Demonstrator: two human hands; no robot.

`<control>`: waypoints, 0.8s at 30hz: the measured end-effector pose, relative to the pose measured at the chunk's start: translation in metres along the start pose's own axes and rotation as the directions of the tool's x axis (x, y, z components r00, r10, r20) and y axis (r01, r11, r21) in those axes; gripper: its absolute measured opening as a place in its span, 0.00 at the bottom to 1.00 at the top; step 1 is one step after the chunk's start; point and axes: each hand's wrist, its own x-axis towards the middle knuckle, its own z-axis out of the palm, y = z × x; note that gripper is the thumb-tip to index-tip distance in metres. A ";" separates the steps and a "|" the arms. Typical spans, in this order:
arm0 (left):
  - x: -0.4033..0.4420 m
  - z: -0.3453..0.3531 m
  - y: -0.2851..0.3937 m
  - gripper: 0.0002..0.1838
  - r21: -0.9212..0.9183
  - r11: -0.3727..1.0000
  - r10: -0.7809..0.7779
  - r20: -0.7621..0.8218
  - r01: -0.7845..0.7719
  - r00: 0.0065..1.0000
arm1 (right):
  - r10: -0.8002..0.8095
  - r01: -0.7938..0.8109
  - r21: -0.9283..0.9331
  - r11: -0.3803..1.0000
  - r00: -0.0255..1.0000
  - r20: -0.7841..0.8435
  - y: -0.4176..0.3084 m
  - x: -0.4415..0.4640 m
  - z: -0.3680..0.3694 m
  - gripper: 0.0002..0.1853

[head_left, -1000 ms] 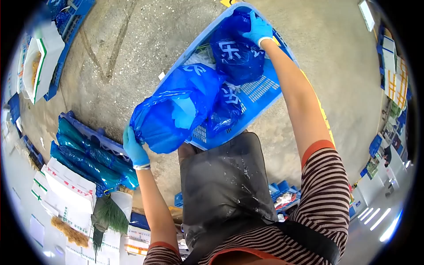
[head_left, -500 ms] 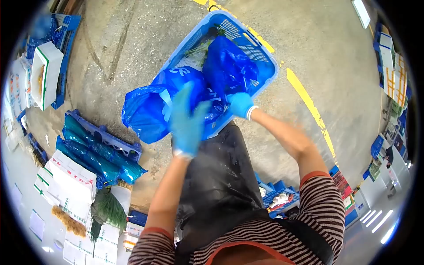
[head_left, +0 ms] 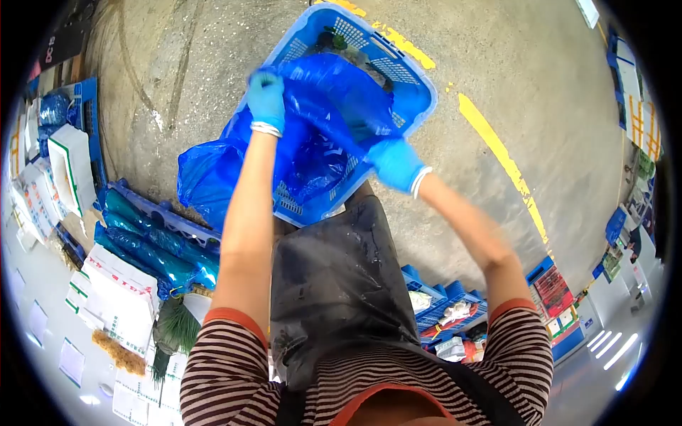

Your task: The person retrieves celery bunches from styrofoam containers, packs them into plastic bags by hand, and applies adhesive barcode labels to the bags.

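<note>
- Spreading the blue bag [head_left: 337, 96] across the blue basket [head_left: 415, 115]; film is stretching between both hands.
- Left hand [head_left: 266, 101] is grasping film over the basket's left side. Right hand [head_left: 396, 165] looks to be gripping the edge by the near-right rim, but blur is hiding its fingertips.
- Best practice, my read: be keeping tension even, moving both hands at one pace. A one-sided yank is risking a tear in film this thin.
- Also be holding the edge off the perforated walls; those are likely snag points.
- Bag is looking glossy, deep blue, heavily creased, bulging over the basket's middle.
- More blue film [head_left: 206, 177] is sagging past the left rim; can't tell if it's forming a separate bag.
- Leafy greens [head_left: 339, 42] are showing at the basket's far end.
</note>
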 end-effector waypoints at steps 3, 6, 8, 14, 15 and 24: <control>-0.015 -0.005 0.083 0.06 0.005 0.976 0.215 0.181 -0.220 0.960 | 0.050 -0.051 0.040 0.998 0.999 0.012 0.030 -0.017 -0.041 0.06; -0.102 -0.003 0.147 0.07 -0.047 0.982 0.186 0.346 -0.181 0.920 | 0.056 -0.059 -0.035 0.998 0.996 -0.068 0.059 -0.066 -0.040 0.11; -0.149 0.003 0.152 0.09 -0.099 0.979 0.203 0.431 -0.178 0.879 | 0.152 -0.152 -0.086 0.985 0.988 -0.014 0.072 -0.090 -0.036 0.11; -0.184 0.087 0.075 0.08 0.059 0.977 0.125 0.619 -0.206 0.775 | 0.324 -0.328 -0.358 0.874 0.943 -0.072 0.115 -0.085 -0.003 0.07; -0.177 0.103 0.053 0.09 0.071 0.975 0.130 0.586 -0.211 0.800 | 0.310 -0.320 -0.368 0.873 0.947 -0.087 0.121 -0.081 0.005 0.07; -0.198 0.024 0.096 0.16 0.031 0.939 0.238 0.662 -0.343 0.711 | 0.529 -0.486 -0.501 0.716 0.846 -0.064 0.154 -0.087 0.090 0.21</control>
